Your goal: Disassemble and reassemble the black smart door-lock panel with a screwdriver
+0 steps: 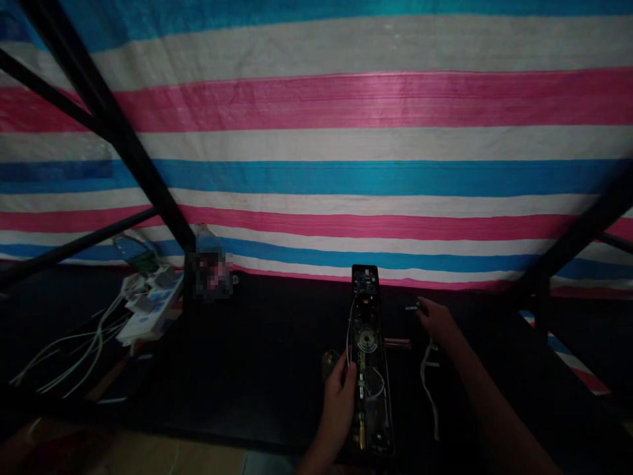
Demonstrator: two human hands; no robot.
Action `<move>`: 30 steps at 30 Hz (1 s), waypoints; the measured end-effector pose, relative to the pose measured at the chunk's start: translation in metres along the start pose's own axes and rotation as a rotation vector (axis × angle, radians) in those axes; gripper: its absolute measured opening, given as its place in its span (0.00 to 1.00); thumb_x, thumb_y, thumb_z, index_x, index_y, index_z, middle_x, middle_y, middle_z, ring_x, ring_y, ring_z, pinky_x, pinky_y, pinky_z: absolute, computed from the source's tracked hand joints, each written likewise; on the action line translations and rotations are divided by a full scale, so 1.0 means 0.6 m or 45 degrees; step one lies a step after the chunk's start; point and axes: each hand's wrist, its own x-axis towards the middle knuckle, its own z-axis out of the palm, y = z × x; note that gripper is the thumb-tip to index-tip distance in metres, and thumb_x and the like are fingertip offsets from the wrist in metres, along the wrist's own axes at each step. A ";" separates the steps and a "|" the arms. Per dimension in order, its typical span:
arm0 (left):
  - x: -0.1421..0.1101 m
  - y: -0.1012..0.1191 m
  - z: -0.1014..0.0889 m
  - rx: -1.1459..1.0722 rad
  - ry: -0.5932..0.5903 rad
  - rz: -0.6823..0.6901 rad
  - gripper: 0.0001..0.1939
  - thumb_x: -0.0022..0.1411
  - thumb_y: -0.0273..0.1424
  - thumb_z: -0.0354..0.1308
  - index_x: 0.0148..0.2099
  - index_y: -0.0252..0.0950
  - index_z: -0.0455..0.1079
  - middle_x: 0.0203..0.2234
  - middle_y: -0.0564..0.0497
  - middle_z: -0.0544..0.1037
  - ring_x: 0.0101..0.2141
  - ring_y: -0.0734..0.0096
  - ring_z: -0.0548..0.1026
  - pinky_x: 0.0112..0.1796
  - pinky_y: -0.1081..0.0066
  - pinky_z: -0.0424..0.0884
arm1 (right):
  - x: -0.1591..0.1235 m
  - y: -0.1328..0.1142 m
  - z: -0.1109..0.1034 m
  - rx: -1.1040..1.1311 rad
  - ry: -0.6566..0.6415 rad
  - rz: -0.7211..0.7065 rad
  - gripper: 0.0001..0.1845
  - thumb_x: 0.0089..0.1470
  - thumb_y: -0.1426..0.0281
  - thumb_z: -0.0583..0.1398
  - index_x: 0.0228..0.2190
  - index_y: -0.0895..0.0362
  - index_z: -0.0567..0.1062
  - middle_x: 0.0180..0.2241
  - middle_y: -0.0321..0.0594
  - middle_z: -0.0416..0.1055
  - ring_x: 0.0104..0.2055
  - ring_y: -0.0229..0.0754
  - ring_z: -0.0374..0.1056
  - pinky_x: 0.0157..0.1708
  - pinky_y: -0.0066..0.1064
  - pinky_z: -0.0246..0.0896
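Note:
An opened electronic door lock [366, 359], long, narrow and black, lies lengthwise on the dark table with its board, wires and round central part showing. My left hand [340, 386] is closed around its left edge, thumb near a white wire. Beside those fingers sits a small metal part [330, 360]. To the lock's right, my right hand [435, 318] is raised in a pinch. A small thin pale piece [411, 308] juts from its fingertips; its kind is too dark to make out. Below that hand lies a whitish cord [426, 379]. A short reddish strip [398, 343] touches the lock's right side.
At the left, a white power strip [151, 313] carries plugs and several pale cables [99, 333]. A clear bottle [134, 253] stands behind it, near a blurred-out item [211, 276]. Black frame bars [133, 158] slope on both sides before a striped sheet [376, 178].

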 end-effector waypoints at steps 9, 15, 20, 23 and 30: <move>0.000 0.002 -0.007 0.055 -0.019 0.038 0.29 0.64 0.49 0.56 0.59 0.35 0.72 0.56 0.42 0.76 0.57 0.51 0.72 0.58 0.57 0.66 | -0.009 -0.044 0.031 -0.068 -0.029 -0.129 0.27 0.55 0.78 0.55 0.57 0.65 0.70 0.53 0.55 0.71 0.54 0.47 0.69 0.57 0.36 0.61; -0.002 0.000 -0.004 0.088 -0.044 0.061 0.28 0.65 0.47 0.55 0.61 0.37 0.70 0.58 0.44 0.75 0.58 0.52 0.71 0.58 0.57 0.65 | -0.054 -0.074 0.040 -0.259 -0.168 -0.113 0.17 0.53 0.77 0.59 0.45 0.61 0.78 0.62 0.57 0.63 0.65 0.63 0.54 0.57 0.53 0.56; -0.002 0.000 -0.003 0.071 -0.044 0.076 0.28 0.66 0.47 0.54 0.61 0.36 0.70 0.57 0.44 0.75 0.58 0.52 0.71 0.59 0.57 0.64 | -0.080 -0.102 0.025 -0.277 -0.226 -0.129 0.13 0.58 0.71 0.58 0.43 0.60 0.79 0.64 0.54 0.60 0.68 0.64 0.49 0.56 0.54 0.56; 0.000 -0.003 -0.004 0.033 -0.038 0.069 0.28 0.66 0.47 0.55 0.60 0.37 0.71 0.58 0.44 0.75 0.59 0.52 0.70 0.60 0.56 0.63 | -0.103 -0.125 0.023 -0.118 -0.233 -0.171 0.17 0.59 0.71 0.56 0.48 0.58 0.77 0.61 0.54 0.65 0.65 0.56 0.57 0.58 0.48 0.55; -0.002 -0.001 -0.005 -0.088 -0.035 0.000 0.31 0.63 0.52 0.56 0.59 0.36 0.73 0.58 0.43 0.74 0.60 0.51 0.69 0.62 0.56 0.61 | -0.164 -0.161 0.069 0.048 -0.261 -0.138 0.24 0.58 0.76 0.51 0.52 0.55 0.76 0.57 0.48 0.71 0.60 0.49 0.66 0.58 0.42 0.53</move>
